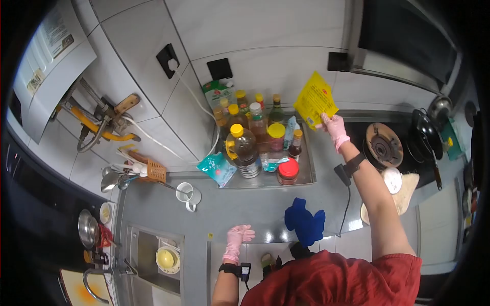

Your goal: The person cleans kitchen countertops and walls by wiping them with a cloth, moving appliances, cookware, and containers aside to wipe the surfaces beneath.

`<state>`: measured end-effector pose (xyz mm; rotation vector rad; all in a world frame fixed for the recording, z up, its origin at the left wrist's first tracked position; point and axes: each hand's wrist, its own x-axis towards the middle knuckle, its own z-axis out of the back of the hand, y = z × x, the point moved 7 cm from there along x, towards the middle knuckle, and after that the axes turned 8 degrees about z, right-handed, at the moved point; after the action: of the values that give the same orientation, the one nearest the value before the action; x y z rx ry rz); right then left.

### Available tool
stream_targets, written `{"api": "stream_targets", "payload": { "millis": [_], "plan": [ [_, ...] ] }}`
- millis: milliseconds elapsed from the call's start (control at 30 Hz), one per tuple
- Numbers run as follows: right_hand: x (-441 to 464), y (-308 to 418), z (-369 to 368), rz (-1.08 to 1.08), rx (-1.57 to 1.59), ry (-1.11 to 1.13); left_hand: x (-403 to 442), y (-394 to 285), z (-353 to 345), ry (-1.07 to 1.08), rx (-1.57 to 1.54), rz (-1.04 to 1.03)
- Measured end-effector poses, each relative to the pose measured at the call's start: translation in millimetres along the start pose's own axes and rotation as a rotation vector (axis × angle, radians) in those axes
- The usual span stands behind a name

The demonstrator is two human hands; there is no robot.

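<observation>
My right hand (pixel 334 131), in a pink glove, pinches the lower corner of a yellow packet (pixel 315 99) with printed text. The packet is raised behind the tray, near the tiled wall. My left hand (pixel 238 240), gloved in pink too, is at the counter's front edge with its fingers stretched out and nothing in them. A metal tray (pixel 245 181) holds several bottles and jars, among them a large oil bottle (pixel 244 153) with a yellow cap and a red-lidded jar (pixel 288 171). A teal bag (pixel 217 169) leans at the tray's left side.
A white mug (pixel 188 195) stands left of the tray, and a blue cloth (pixel 304 220) lies at the front edge. The sink (pixel 153 239) with bowls is at left. A gas burner (pixel 384 145) and a dark pan (pixel 425 132) are at right. A black cable (pixel 348 204) crosses the counter.
</observation>
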<state>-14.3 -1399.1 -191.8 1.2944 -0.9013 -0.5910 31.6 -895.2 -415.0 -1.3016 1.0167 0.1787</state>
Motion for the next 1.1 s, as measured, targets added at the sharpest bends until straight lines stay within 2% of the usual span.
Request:
{"api": "stream_targets", "payload": {
  "millis": [233,300,400,533,633,700,800,900,1067,1100],
  "plan": [
    [79.7,-34.5,-27.6,0.066,-0.09,0.065,-8.1,1.2,-1.6,-0.069,-0.037,0.005],
    [99.0,-50.2,-42.2,0.045,-0.149,0.205,-8.8,-1.2,-1.1,-0.077,-0.047,0.014],
    [116.0,-63.1,-61.5,-0.045,-0.266,0.285,-8.4,1.2,-1.1,-0.098,-0.064,0.028],
    [123.6,-93.3,-84.0,-0.082,-0.183,0.276,-9.9,-1.0,-0.4,-0.134,-0.066,0.031],
    [113.1,-118.9,-86.1,-0.201,-0.163,0.265,-9.5,-0.4,0.2,-0.155,-0.075,0.024],
    [94.5,-110.2,-80.9,-0.262,0.03,0.207,-9.2,1.3,0.9,-0.157,-0.075,0.03],
    [88.3,-121.7,-61.1,-0.257,0.045,0.152,-8.7,-0.6,-0.2,-0.165,-0.067,0.043],
    [82.5,-150.4,-39.6,-0.367,0.1,0.243,-10.5,-1.9,-0.9,-0.173,-0.057,0.045],
    [30.9,-153.0,-3.6,-0.427,-0.066,0.305,-12.6,-7.9,-3.8,-0.166,-0.032,0.039],
    [8.5,-145.0,-0.1,-0.314,-0.069,0.312,-12.7,-8.0,-4.2,-0.164,-0.024,0.031]
  ]
}}
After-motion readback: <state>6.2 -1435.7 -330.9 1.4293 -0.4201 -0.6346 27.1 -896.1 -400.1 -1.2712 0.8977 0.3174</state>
